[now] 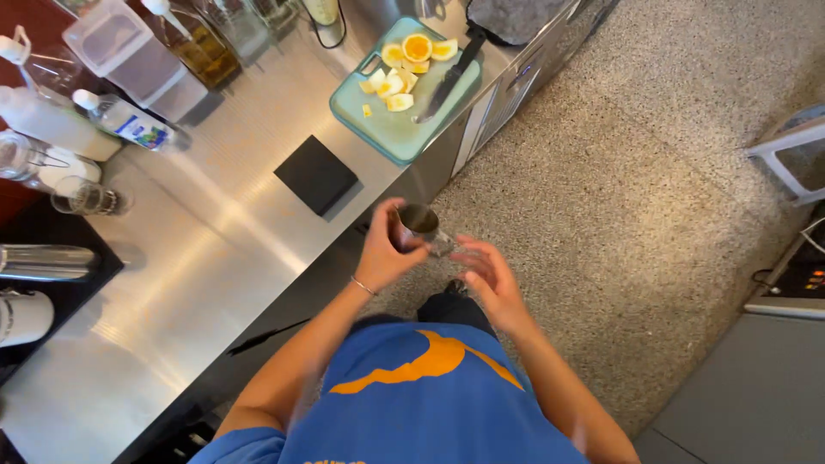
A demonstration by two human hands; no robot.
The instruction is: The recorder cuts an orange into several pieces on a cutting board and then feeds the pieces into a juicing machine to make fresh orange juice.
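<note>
Blue shirt (421, 404) with an orange mark nearest the lens, two bare forearms reaching forward above a speckled floor (636, 198). Left hand (382, 253), thin bracelet at the wrist, wrapped firmly around a small metal cup (418, 225) held upright just off the edge of the steel counter (215, 258). Right hand (488, 277) half open, fingers loosely spread beside the cup's lower right; contact with the cup or with some small clear piece under it impossible to tell through the blur. Cup likely light, rigid and smooth, perhaps slippery if wet; safest grip around the wall rather than at the thin rim. Contents not visible. Farther back on the counter, a teal cutting board (404, 129) with cut orange pieces (404, 64) and a dark-handled knife (451, 77) across its right side. Nearer, a black square pad (315, 174). At far left, plastic bottles (129, 120) and a glass (86, 198) grouped near the wall.
</note>
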